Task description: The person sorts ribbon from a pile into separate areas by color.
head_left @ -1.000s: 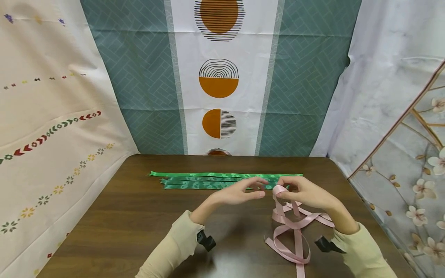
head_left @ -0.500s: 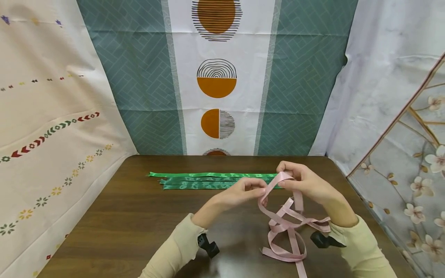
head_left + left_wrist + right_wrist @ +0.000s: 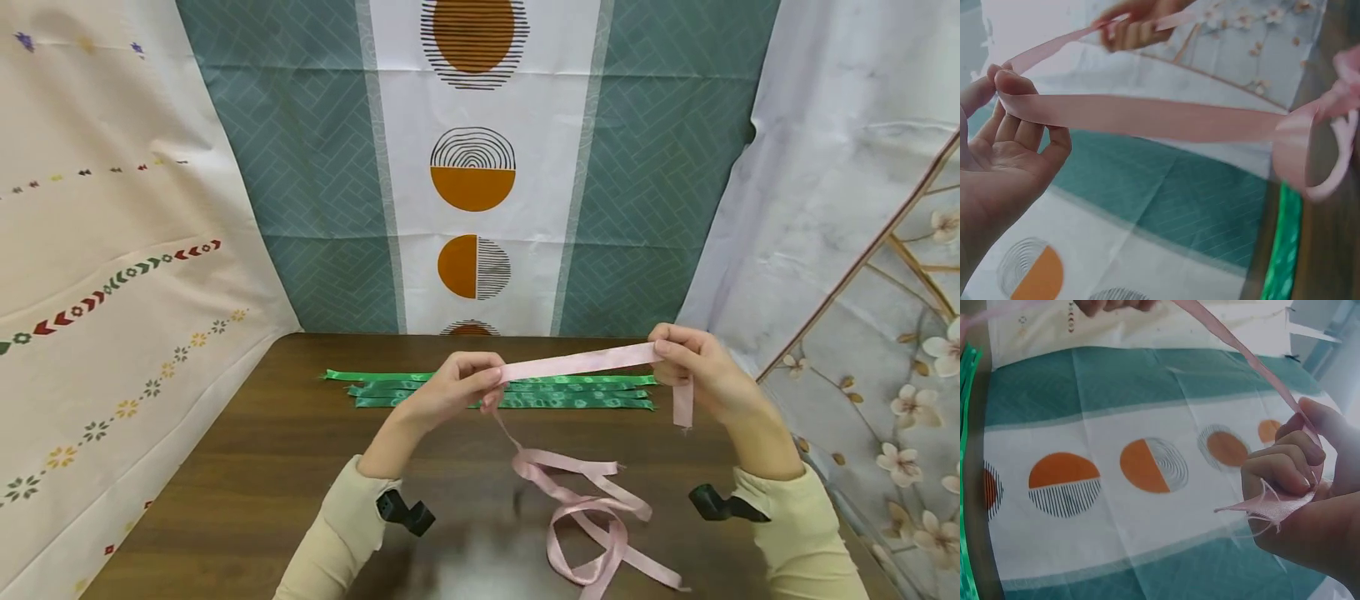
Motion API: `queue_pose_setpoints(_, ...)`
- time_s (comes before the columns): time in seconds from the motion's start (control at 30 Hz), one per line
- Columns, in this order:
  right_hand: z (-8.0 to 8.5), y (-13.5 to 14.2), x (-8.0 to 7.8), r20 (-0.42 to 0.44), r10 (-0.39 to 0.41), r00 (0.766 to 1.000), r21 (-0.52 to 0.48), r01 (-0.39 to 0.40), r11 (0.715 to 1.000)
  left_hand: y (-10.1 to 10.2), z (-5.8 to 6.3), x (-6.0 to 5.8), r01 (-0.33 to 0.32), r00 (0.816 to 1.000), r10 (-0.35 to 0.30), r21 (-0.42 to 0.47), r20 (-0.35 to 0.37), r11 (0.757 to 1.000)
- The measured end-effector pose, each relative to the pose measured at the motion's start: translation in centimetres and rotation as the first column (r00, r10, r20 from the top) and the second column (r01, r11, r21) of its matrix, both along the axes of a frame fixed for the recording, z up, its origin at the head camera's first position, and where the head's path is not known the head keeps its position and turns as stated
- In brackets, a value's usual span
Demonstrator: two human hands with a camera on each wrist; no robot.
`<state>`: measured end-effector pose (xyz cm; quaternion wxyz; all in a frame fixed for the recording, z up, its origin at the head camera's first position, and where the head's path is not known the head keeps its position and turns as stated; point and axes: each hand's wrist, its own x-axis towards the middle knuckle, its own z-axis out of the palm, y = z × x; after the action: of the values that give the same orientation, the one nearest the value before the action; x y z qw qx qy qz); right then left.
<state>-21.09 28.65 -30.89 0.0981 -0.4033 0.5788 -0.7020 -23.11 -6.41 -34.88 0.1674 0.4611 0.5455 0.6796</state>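
Note:
A pink satin ribbon (image 3: 577,363) stretches nearly straight between both hands, above the table. My left hand (image 3: 459,385) pinches it between thumb and fingers; from there a length drops to the tabletop. My right hand (image 3: 697,367) grips the ribbon near one end, and a short frayed tail (image 3: 1279,509) hangs from the fist. More pink ribbon (image 3: 600,533) lies in loose loops on the table below. In the left wrist view the hanging pink length (image 3: 1160,117) runs from my thumb toward the loops.
Several green ribbons (image 3: 420,388) lie side by side along the back of the brown wooden table (image 3: 300,483). A patterned cloth (image 3: 322,167) hangs behind it, with a floral cloth (image 3: 885,400) at the right and an embroidered one (image 3: 150,275) at the left.
My left hand has taken hold of the pink ribbon and moved left, while my right hand has moved up and right. The ribbon between them is drawn straight, and the loops below have shifted.

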Motion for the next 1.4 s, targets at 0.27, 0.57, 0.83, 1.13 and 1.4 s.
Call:
queue_pose_setpoints(0.27, 0.0, 2.4, -0.8, 0.146, 0.068, 0.987, -0.239, -0.031, 0.971, -4.5, 2.0, 0.3, 0.032, 0.999, -0.03, 0.164, -0.017, 0.986)
queue_pose_setpoints(0.57, -1.8, 4.9, -2.4, 0.212, 0.059, 0.976, -0.27, 0.001, 0.963, -11.2, 3.4, 0.1, 0.043, 0.993, -0.013, 0.26, -0.114, 0.965)
queue_pose_setpoints(0.83, -3.6, 6.4, -3.2, 0.244, -0.013, 0.97, -0.202, 0.064, 0.977, -16.0, 1.0, -1.1, -0.294, 0.955, 0.293, -0.031, -0.045, 0.955)
queue_pose_setpoints(1.13, -3.0, 7.3, -2.8, 0.242, -0.021, 0.97, -0.256, 0.085, 0.963, -18.1, -2.9, -2.2, -0.506, 0.851, 0.505, -0.485, -0.145, 0.713)
queue_pose_setpoints(1.4, -3.7, 9.0, -2.7, 0.368, -0.175, 0.913, -0.211, 0.265, 0.941, -20.4, -4.5, -2.3, -0.394, 0.906, 0.408, -0.587, -0.116, 0.708)
